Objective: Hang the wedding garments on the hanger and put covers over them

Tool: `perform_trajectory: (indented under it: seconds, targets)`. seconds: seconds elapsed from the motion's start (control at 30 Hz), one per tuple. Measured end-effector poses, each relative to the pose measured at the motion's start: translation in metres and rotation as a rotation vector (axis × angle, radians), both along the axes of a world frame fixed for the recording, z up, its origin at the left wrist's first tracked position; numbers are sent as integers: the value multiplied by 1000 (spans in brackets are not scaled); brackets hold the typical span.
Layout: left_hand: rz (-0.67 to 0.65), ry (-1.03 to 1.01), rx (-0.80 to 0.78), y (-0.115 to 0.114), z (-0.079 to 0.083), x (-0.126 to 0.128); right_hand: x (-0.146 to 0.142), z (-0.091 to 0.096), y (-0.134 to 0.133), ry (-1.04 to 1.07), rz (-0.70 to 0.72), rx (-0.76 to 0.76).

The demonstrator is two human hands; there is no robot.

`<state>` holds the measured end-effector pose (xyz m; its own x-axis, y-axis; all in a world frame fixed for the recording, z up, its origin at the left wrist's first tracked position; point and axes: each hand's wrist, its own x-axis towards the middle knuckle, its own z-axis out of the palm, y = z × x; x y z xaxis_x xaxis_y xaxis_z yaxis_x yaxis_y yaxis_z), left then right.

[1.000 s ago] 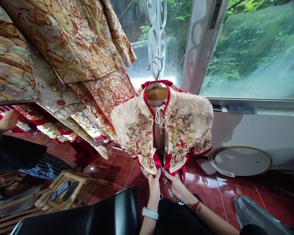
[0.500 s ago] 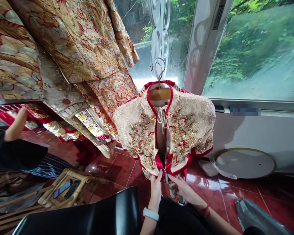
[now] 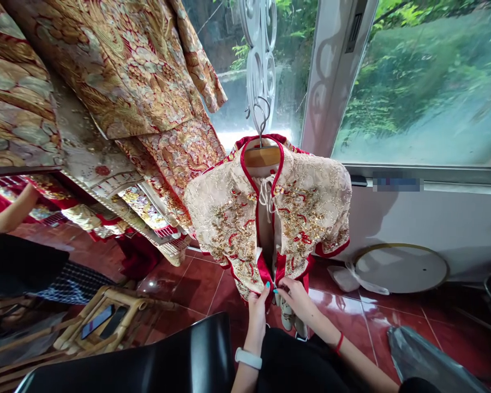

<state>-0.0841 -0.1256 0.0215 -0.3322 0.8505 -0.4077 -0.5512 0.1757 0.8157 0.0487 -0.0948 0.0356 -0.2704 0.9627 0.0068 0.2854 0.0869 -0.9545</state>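
A cream short-sleeved jacket [image 3: 303,202] with gold beading and red trim hangs in front of me on a wooden hanger [image 3: 262,156]. Its collar is tied with a thin white cord [image 3: 265,191], and below that the front stands apart. At the lower front, my left hand [image 3: 257,303] pinches the red-lined left-side edge between thumb and fingers. Close beside it, my right hand [image 3: 295,297] has its fingers closed at the bottom of the other front edge. The small fastening between the fingertips is too small to make out.
Embroidered gold-and-red garments [image 3: 147,71] hang at left, near another person's arm [image 3: 16,210]. A bamboo stool [image 3: 125,303] holds phones. A black glossy surface [image 3: 147,360] lies close at lower left. A round white board [image 3: 405,267] leans by the wall under the window [image 3: 417,98].
My right hand has moved up and closer to the jacket's lower edge, its fingers now closed at the trim. My left hand keeps its pinch. The view has shifted slightly.
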Motion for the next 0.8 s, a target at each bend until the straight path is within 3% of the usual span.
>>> perform_trajectory:
  seconds: [0.2, 0.37, 0.57, 0.8]
  targets:
    - [-25, -6, 8, -4, 5, 3, 9, 8, -2, -7, 127, -21]
    - [-76, -28, 53, -4, 0, 5, 3, 3, -7, 179, 194, -309]
    - [-150, -68, 62, -1, -14, 5, -16, 8, -5, 398, -40, -625]
    - [-145, -74, 98, 7, -21, 2, -28, 9, 9, 416, -120, -636]
